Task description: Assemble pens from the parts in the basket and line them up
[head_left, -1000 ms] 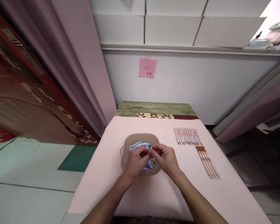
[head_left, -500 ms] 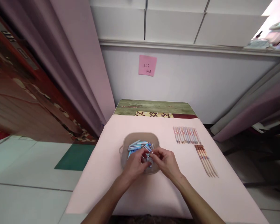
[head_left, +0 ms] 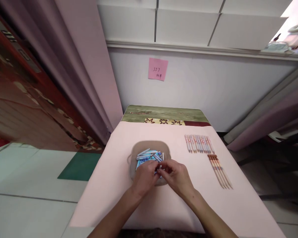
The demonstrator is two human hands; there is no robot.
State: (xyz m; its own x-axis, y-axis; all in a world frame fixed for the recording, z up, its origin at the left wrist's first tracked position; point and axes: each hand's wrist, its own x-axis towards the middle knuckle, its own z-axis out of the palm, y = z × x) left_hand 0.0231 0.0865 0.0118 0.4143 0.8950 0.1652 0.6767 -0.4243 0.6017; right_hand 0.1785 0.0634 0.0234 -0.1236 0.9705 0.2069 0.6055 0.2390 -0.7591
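Note:
A grey-brown plastic basin (head_left: 149, 144) stands on the pink-covered table, with many blue and white pen parts (head_left: 146, 154) lying loose in it. Over its front right portion, my left hand (head_left: 145, 175) and my right hand (head_left: 176, 172) meet fingertip to fingertip. Both hands have their fingers curled and pinched together. A small whitish tip (head_left: 161, 166) shows between the fingers of my right hand; the rest of that piece is hidden. What my left fingers pinch is covered by the hand itself.
Right of the basin, a row of pale pens (head_left: 199, 143) lies side by side. Below it are several brown-capped pens (head_left: 220, 172). Behind the table (head_left: 109, 198) is a wall with a pink note (head_left: 158, 68); a purple curtain (head_left: 72, 59) hangs at left.
My hands have drawn closer together, with the left fingers closing up and rotating over the basin. The small piece between them is now more hidden. Basin and pen rows stay in place.

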